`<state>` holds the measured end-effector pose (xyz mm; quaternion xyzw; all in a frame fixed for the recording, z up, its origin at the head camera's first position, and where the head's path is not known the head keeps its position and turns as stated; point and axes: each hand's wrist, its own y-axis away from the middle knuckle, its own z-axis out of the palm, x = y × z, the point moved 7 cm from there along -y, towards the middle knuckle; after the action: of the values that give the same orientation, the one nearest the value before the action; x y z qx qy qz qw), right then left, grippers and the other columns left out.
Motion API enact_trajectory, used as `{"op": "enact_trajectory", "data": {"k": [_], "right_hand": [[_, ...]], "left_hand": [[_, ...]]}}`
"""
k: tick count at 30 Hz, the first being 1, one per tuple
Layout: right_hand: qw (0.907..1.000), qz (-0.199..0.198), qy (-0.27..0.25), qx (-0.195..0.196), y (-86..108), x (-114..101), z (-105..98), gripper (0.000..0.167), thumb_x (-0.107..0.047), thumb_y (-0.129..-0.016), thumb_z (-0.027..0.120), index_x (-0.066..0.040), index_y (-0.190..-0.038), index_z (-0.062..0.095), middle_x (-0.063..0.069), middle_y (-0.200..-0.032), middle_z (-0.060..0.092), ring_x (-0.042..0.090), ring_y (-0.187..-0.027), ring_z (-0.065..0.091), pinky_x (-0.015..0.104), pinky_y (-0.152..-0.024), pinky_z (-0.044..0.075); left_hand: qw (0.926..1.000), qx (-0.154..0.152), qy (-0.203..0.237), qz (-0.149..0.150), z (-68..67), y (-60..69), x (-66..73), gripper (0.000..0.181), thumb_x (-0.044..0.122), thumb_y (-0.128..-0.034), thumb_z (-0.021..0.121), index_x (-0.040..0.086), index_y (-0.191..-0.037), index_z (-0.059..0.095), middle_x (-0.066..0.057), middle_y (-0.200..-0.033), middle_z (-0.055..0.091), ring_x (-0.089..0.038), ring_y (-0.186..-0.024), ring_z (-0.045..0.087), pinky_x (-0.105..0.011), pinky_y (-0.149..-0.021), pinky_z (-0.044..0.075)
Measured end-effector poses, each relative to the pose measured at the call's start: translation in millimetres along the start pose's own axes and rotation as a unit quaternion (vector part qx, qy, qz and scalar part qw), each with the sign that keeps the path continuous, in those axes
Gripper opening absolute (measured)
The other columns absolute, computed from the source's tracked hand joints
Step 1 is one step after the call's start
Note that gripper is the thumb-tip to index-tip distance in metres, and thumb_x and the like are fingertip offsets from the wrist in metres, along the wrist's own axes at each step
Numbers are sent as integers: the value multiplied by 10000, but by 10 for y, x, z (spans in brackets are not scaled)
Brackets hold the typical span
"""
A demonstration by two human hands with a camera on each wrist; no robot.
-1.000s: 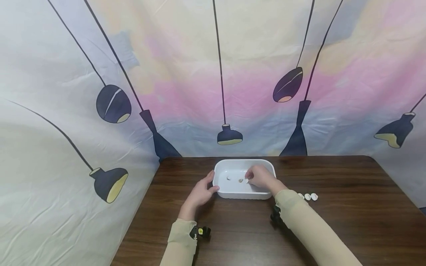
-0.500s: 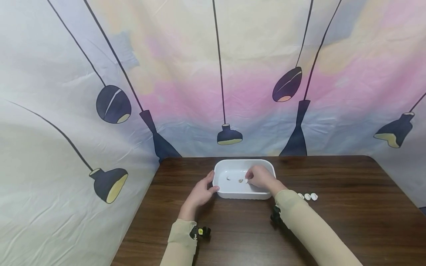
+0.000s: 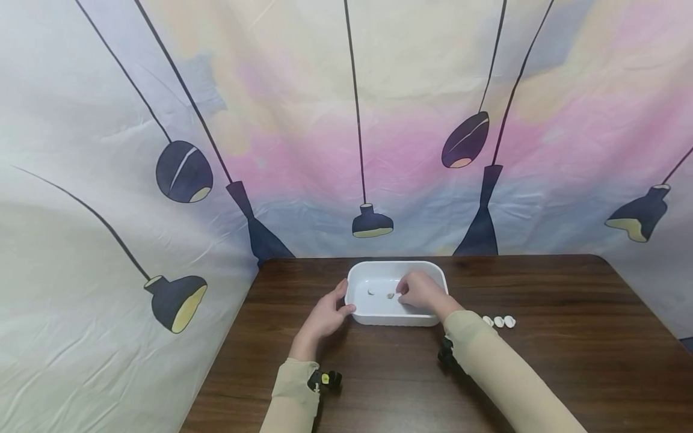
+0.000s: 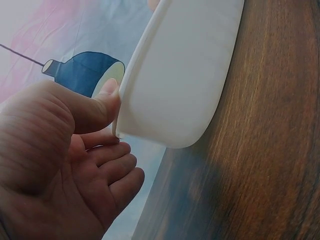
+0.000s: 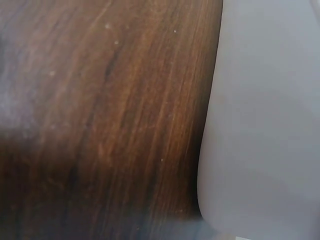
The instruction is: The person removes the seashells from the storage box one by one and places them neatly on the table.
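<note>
A white rectangular dish (image 3: pixel 395 320) stands near the table's far edge. My left hand (image 3: pixel 326 313) holds its left end; in the left wrist view the thumb and fingers of that hand (image 4: pixel 75 145) pinch the rim of the dish (image 4: pixel 175 70). Inside the dish, my right hand (image 3: pixel 422 290) reaches down with curled fingers at a small white shell-like piece (image 3: pixel 400 297), mostly hidden by the fingertips. Left of it lie a brownish piece (image 3: pixel 390 296) and a thin pale piece (image 3: pixel 370 292). The right wrist view shows the dish's outer wall (image 5: pixel 260 125), not the hand.
Several white shell-like pieces (image 3: pixel 498 322) lie in a row on the dark wooden table (image 3: pixel 390 379), right of the dish and beside the right sleeve (image 3: pixel 498 361). Behind the table hangs a cloth (image 3: pixel 303 120) printed with lamps.
The head view has shifted slightly. My left hand keeps its hold on the dish, and my right hand stays at nearly the same spot inside, its fingertips moved only a little.
</note>
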<state>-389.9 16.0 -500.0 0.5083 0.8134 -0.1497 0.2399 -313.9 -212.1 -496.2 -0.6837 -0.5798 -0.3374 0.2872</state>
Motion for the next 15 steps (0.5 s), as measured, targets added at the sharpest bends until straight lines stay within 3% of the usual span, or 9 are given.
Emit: {"op": "enact_trajectory", "data": {"k": [6, 15], "right_hand": [[10000, 50, -39, -10, -19, -4, 26, 171, -137, -863, 887, -65, -1005, 827, -6, -886, 733, 157, -817, 613, 390, -836, 584], [10000, -1, -17, -46, -11, -37, 31, 156, -69, -865, 852, -54, -1018, 827, 7, -907, 748, 164, -839, 634, 408, -857, 598]], "left_hand": [[10000, 40, 32, -20, -6, 6, -3, 676, 114, -1064, 646, -11, -1650, 332, -126, -1735, 298, -312, -1605, 269, -526, -1293, 241], [10000, 18, -63, -11, 1, -4, -13, 684, 127, -1059, 657, -11, -1648, 337, -125, -1734, 301, -311, -1604, 272, -523, -1293, 245]]}}
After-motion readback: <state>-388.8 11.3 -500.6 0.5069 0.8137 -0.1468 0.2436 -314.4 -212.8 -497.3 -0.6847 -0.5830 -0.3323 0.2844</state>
